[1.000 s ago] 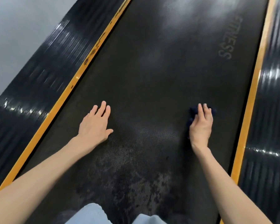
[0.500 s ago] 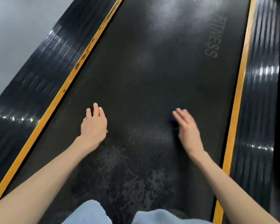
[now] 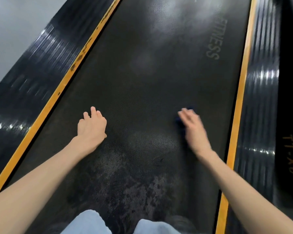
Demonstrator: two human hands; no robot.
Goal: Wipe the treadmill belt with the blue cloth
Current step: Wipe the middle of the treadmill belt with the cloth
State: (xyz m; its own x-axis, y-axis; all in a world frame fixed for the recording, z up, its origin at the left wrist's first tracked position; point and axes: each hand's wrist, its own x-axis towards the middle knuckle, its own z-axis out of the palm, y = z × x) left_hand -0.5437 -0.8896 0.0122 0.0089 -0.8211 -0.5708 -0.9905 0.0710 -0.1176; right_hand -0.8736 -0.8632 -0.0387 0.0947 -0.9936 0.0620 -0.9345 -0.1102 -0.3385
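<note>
The black treadmill belt runs away from me, with faint grey "FITNESS" lettering at the far right. My right hand lies flat on a dark blue cloth and presses it onto the belt right of centre; only the cloth's left edge and a bit past the fingertips show, and the hand is motion-blurred. My left hand rests palm down on the belt left of centre, fingers loosely apart, holding nothing.
Yellow strips line both sides of the belt, with ribbed black side rails beyond them. Grey floor lies at the far left. My knees in light blue trousers sit at the bottom edge on a scuffed patch of belt.
My right hand slid the cloth leftward across the belt and turned its fingers to point up-left. My left hand stayed in place, fingers curling slightly. The view shifted a little.
</note>
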